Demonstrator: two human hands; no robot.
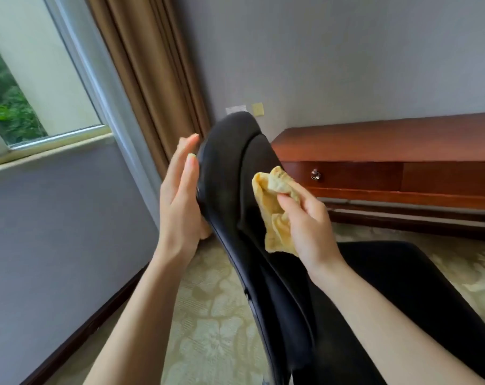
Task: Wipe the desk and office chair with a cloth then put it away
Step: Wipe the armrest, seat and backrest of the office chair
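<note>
Against the padded black chair back [230, 173], crumpled yellow cloth [274, 207] bunched in the gripping right hand [308, 226], left hand [180, 195] flat, fingers straight, bracing the back's rear edge, glossy wooden desk [388, 151] beyond.

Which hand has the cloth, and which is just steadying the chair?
The right hand grips the yellow cloth against the chair back's front. The left hand, fingers straight, holds nothing and rests flat against its back edge.

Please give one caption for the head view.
Right hand wipes the black chair backrest with a yellow cloth; left hand steadies it.
</note>
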